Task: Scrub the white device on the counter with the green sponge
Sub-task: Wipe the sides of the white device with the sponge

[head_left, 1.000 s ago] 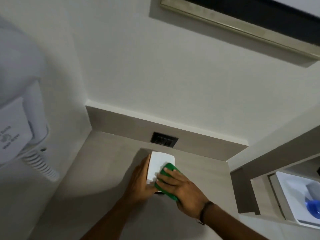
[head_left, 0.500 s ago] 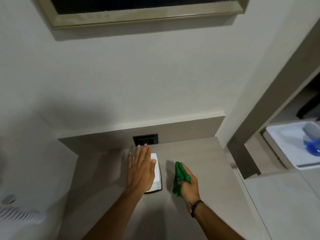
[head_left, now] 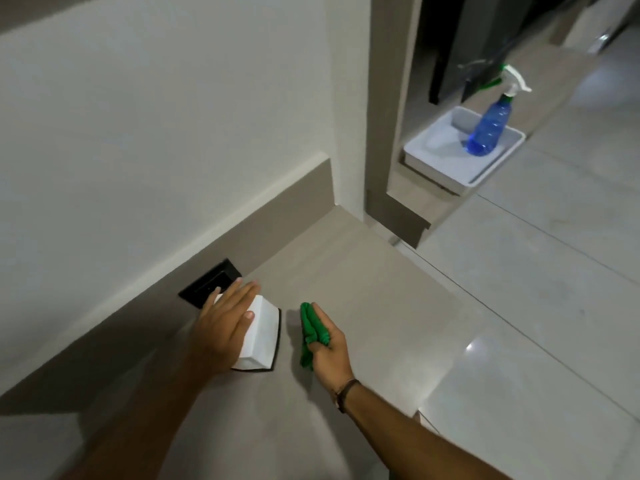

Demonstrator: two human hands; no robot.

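The white device [head_left: 261,336], a wedge-shaped box with a black base, lies on the beige counter [head_left: 346,278] near the back wall. My left hand [head_left: 225,323] rests flat on its left side with fingers spread, covering part of it. My right hand [head_left: 327,344] is just right of the device, apart from it, and grips the crumpled green sponge [head_left: 310,329], which hangs off the device.
A black wall socket [head_left: 209,284] sits in the backsplash behind the device. On the floor at the upper right, a white tray [head_left: 460,168] holds a blue spray bottle [head_left: 488,126]. The counter's right edge drops to pale floor tiles [head_left: 536,306].
My right hand has lifted the sponge off the device and moved it to the right. My left hand went from gripping the device's side to lying flat on it. The view swung right.
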